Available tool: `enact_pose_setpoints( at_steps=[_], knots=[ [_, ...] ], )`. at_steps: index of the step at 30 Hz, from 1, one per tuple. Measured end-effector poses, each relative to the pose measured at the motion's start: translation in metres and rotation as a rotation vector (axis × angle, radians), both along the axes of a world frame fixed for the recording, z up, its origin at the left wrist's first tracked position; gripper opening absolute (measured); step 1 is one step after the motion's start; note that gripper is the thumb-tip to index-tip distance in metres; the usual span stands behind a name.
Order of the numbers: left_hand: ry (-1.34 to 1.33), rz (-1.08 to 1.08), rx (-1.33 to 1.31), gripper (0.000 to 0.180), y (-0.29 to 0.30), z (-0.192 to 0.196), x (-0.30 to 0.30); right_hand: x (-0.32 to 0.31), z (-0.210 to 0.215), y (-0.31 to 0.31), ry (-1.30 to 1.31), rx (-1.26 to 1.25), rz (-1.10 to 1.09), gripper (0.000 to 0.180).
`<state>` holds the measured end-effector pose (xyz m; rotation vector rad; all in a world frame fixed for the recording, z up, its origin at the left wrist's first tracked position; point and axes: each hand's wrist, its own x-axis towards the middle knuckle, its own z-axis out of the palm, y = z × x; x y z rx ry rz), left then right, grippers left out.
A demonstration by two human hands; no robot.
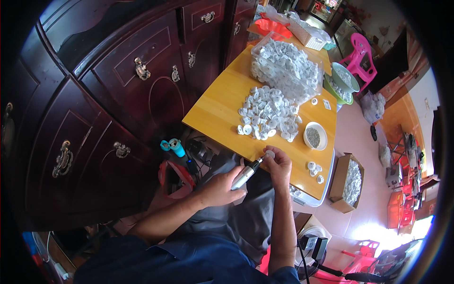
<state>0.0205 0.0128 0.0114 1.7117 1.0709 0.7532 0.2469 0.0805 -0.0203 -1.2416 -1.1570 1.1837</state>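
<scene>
My left hand (pixel 218 187) is closed around a silver and black electric screwdriver (pixel 245 175), its tip pointing up and to the right. Between the fingers of my right hand (pixel 280 166) is a small round white plastic part (pixel 270 154), right at the screwdriver's tip. Whether the bit touches it, I cannot tell. Both hands are at the near edge of a yellow wooden table (pixel 222 111). Beyond them spreads a loose heap of similar white parts (pixel 269 111). A white bowl (pixel 324 144) of small grey pieces, probably screws, stands to the right of the heap.
Several white parts (pixel 312 166) lie apart near the table's right edge. A clear container (pixel 314 85) heaped with white parts stands farther back. On the floor at right is a cardboard box (pixel 338 184) of white pieces. Dark wooden cabinets (pixel 125 90) line the left side.
</scene>
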Motion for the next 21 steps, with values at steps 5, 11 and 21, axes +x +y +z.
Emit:
enact_pose_setpoints(
  at_steps=[5,11,21],
  knots=[
    [0.026,-0.004,-0.05,0.067,-0.0002,0.0038,-0.0011,-0.0028,0.0064,-0.0017,0.009,-0.034,-0.005,0.026],
    [0.01,-0.004,-0.052,0.066,-0.0002,0.0038,0.0003,0.0,0.001,-0.0011,0.009,-0.031,-0.011,0.025],
    [-0.042,-0.03,-0.021,0.061,0.0019,0.0026,-0.0023,0.0002,0.0004,-0.0005,-0.001,-0.033,0.007,0.023]
  ],
)
